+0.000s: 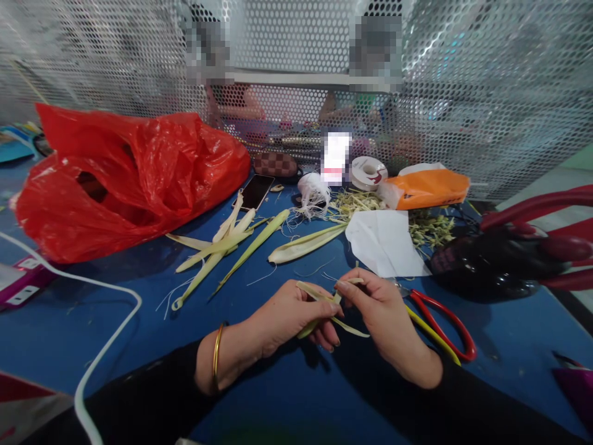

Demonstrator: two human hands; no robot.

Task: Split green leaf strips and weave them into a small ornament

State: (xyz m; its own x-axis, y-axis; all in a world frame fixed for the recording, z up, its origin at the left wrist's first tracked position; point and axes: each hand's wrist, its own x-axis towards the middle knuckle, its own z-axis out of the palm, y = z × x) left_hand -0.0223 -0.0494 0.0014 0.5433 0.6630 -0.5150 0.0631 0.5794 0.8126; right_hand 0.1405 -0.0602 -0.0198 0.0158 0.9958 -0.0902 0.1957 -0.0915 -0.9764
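Observation:
My left hand (pixel 278 314) is closed around folded, pale green strips of leaf (pixel 353 330), their ends sticking out past the thumb and fingers. Close beside it, my right hand (pixel 386 318) pinches a strip of the same leaf between thumb and fingertips. The fingers partly cover how the strips cross. More long leaf pieces (pixel 254 250) lie beyond my left hand, several with thin white threads. One wide, boat-shaped leaf (pixel 308 245) rests just past both hands. Scissors (pixel 447 337) with red and yellow handles lie beside and partly under my right hand.
A red plastic bag (pixel 139 179) fills the back left. Behind the leaves are a dark phone (pixel 256 193), a bundle of white thread (pixel 314 191), a ribbon spool (pixel 369 173), an orange packet (pixel 428 188) and white paper (pixel 384 241). A black pot (pixel 482 266) stands right; a white cable (pixel 115 337) crosses left.

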